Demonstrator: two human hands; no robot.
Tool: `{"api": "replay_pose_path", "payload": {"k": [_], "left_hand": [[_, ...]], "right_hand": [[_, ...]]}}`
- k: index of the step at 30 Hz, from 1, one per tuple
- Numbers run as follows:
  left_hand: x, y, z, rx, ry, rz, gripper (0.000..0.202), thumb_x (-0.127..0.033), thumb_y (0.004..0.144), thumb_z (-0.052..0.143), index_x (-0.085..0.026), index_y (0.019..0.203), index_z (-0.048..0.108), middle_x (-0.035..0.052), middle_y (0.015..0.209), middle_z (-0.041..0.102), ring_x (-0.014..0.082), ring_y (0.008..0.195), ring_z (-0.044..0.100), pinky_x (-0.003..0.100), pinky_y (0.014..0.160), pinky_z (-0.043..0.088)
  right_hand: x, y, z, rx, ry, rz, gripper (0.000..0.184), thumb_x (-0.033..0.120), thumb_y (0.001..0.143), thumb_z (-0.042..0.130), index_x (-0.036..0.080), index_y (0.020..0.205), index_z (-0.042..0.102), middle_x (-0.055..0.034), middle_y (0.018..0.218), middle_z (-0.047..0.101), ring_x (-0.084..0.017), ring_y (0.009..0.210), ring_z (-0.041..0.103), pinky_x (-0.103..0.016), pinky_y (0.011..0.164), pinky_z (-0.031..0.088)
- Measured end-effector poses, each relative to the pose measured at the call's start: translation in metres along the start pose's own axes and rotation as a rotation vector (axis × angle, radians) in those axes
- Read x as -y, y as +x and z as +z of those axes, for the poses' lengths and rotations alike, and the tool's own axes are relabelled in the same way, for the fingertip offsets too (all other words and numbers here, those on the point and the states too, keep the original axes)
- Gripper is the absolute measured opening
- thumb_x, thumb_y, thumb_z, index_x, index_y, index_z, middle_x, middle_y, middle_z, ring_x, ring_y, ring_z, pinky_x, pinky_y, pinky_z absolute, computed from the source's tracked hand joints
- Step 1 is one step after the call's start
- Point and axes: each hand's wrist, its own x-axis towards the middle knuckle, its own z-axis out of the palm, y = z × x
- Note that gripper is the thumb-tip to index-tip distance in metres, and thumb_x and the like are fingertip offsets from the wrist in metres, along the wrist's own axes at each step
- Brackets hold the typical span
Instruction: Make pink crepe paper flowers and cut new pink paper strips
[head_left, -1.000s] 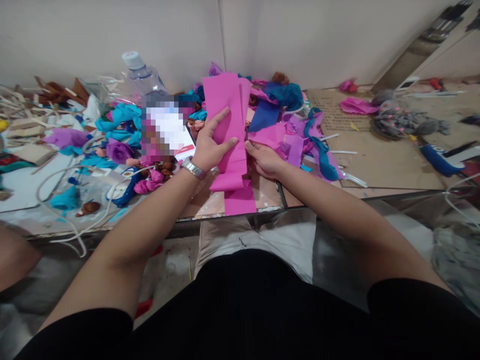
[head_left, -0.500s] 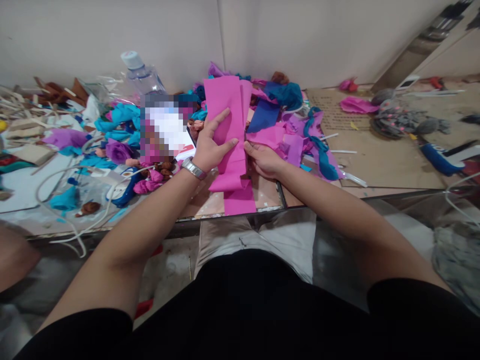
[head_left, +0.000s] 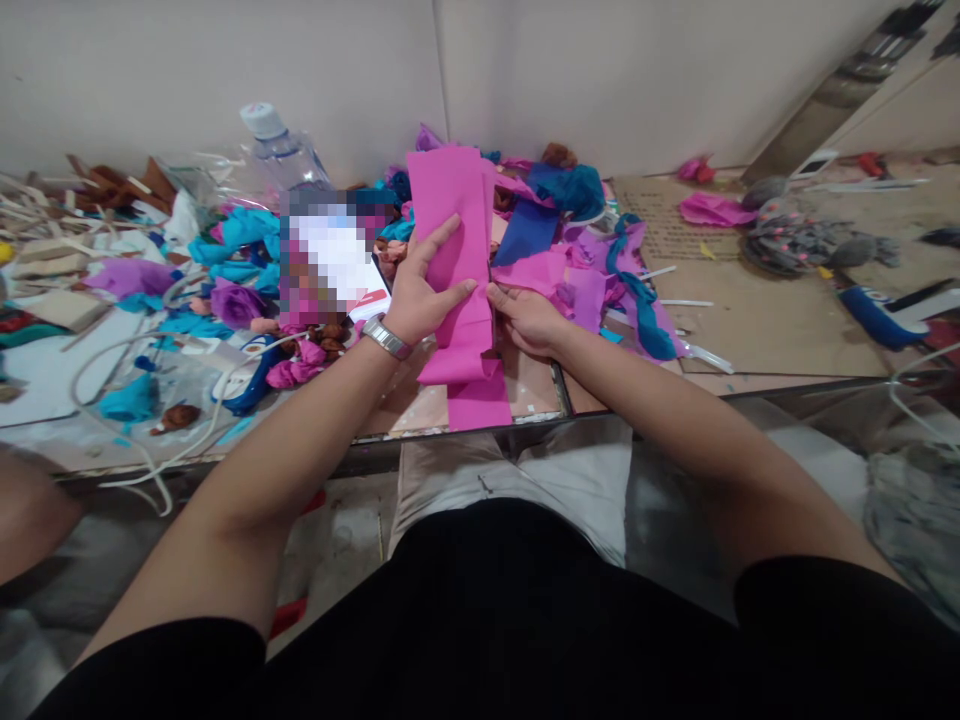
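A long pink strip of crepe paper (head_left: 450, 215), folded in layers, lies in front of me, its lower end reaching the table's front edge. My left hand (head_left: 429, 290) holds it from the left, with fingers and thumb laid across its face. At the paper's right edge, my right hand (head_left: 529, 315) is closed in a pinch on the layers. Part of the right fingertips is hidden, and whether they also hold a small tool cannot be seen. Crumpled pink and purple paper pieces (head_left: 585, 290) lie just beyond the right hand.
Left of the paper are a phone (head_left: 367, 295), a capped clear bottle (head_left: 289, 155), crumpled coloured paper (head_left: 240, 300), a white cable (head_left: 79, 385) and wood pieces (head_left: 56, 260). Cardboard (head_left: 780, 330) and a blue-and-white tool (head_left: 881, 315) lie right. Another person's bare limb (head_left: 30, 515) shows far left.
The upper right layers of the pink paper have drawn closer together, narrowing the gap between them. Both hands stay almost where they were.
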Motion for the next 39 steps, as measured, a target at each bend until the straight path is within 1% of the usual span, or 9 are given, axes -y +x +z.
{"api": "replay_pose_path", "payload": {"k": [6, 11, 13, 19, 24, 28, 32, 36, 39], "left_hand": [[0.001, 0.001, -0.001, 0.019, 0.004, 0.006, 0.1, -0.079, 0.08, 0.081, -0.033, 0.163, 0.05, 0.0073, 0.17, 0.052, 0.036, 0.164, 0.041, 0.059, 0.143, 0.023], [0.002, 0.001, 0.0, 0.055, -0.016, 0.031, 0.095, -0.077, 0.081, 0.081, -0.037, 0.162, 0.05, 0.0033, 0.172, 0.05, 0.0349, 0.172, 0.022, 0.06, 0.144, 0.012], [0.001, 0.001, 0.0, 0.066, -0.023, 0.03, 0.095, -0.076, 0.081, 0.081, -0.038, 0.162, 0.05, 0.0027, 0.172, 0.049, 0.0349, 0.173, 0.018, 0.06, 0.144, 0.011], [-0.006, 0.001, 0.002, 0.065, -0.01, 0.009, 0.095, -0.078, 0.079, 0.083, -0.037, 0.16, 0.053, 0.0037, 0.171, 0.05, 0.035, 0.172, 0.024, 0.059, 0.144, 0.015], [-0.016, 0.002, 0.005, 0.061, -0.032, 0.004, 0.093, -0.077, 0.077, 0.084, -0.038, 0.157, 0.057, 0.0041, 0.168, 0.054, 0.0349, 0.169, 0.032, 0.06, 0.143, 0.019], [-0.021, 0.003, 0.006, 0.047, -0.058, -0.007, 0.091, -0.075, 0.077, 0.086, -0.037, 0.154, 0.058, 0.005, 0.167, 0.055, 0.0356, 0.169, 0.032, 0.061, 0.142, 0.022], [-0.019, 0.001, 0.006, 0.048, -0.04, -0.013, 0.092, -0.077, 0.076, 0.085, -0.036, 0.155, 0.058, 0.0056, 0.167, 0.055, 0.0358, 0.169, 0.032, 0.06, 0.142, 0.023], [-0.01, -0.002, 0.006, 0.04, -0.009, -0.01, 0.097, -0.077, 0.077, 0.085, -0.034, 0.158, 0.055, 0.0075, 0.168, 0.054, 0.0353, 0.166, 0.038, 0.059, 0.142, 0.025], [-0.008, -0.003, 0.007, 0.034, 0.006, -0.011, 0.097, -0.078, 0.078, 0.084, -0.034, 0.159, 0.054, 0.0079, 0.168, 0.054, 0.0356, 0.165, 0.04, 0.06, 0.141, 0.025]], "right_hand": [[0.001, 0.0, 0.002, -0.003, 0.047, -0.044, 0.029, 0.049, 0.101, 0.074, 0.02, 0.106, 0.075, -0.0028, 0.095, 0.085, -0.023, 0.102, 0.081, -0.041, 0.098, 0.068], [0.003, -0.002, 0.003, -0.039, 0.031, -0.029, 0.035, 0.053, 0.1, 0.075, 0.02, 0.108, 0.074, -0.0043, 0.096, 0.086, -0.024, 0.108, 0.081, -0.043, 0.104, 0.066], [0.004, -0.003, 0.005, -0.053, 0.028, -0.027, 0.036, 0.054, 0.1, 0.074, 0.019, 0.109, 0.074, -0.0049, 0.096, 0.086, -0.024, 0.109, 0.081, -0.043, 0.106, 0.066], [0.006, -0.003, 0.006, -0.073, 0.035, -0.025, 0.038, 0.055, 0.101, 0.073, 0.018, 0.109, 0.074, -0.0051, 0.094, 0.086, -0.024, 0.102, 0.082, -0.043, 0.102, 0.068], [0.008, -0.005, 0.007, -0.055, 0.045, -0.021, 0.032, 0.05, 0.103, 0.072, 0.019, 0.097, 0.073, -0.0041, 0.084, 0.083, -0.022, 0.096, 0.081, -0.04, 0.099, 0.068], [0.01, -0.006, 0.009, -0.064, 0.036, -0.006, 0.034, 0.049, 0.104, 0.071, 0.019, 0.088, 0.07, -0.0038, 0.081, 0.082, -0.022, 0.092, 0.081, -0.038, 0.097, 0.067], [0.009, -0.005, 0.007, -0.044, 0.037, -0.008, 0.034, 0.051, 0.102, 0.072, 0.02, 0.09, 0.07, -0.0038, 0.082, 0.082, -0.022, 0.095, 0.081, -0.038, 0.098, 0.066], [0.007, -0.004, 0.004, -0.016, 0.035, -0.025, 0.036, 0.055, 0.1, 0.074, 0.02, 0.091, 0.071, -0.0037, 0.083, 0.083, -0.021, 0.094, 0.08, -0.038, 0.096, 0.066], [0.006, -0.004, 0.002, -0.034, 0.002, -0.026, 0.04, 0.06, 0.096, 0.077, 0.02, 0.091, 0.071, -0.0034, 0.086, 0.083, -0.021, 0.091, 0.08, -0.036, 0.093, 0.066]]}}
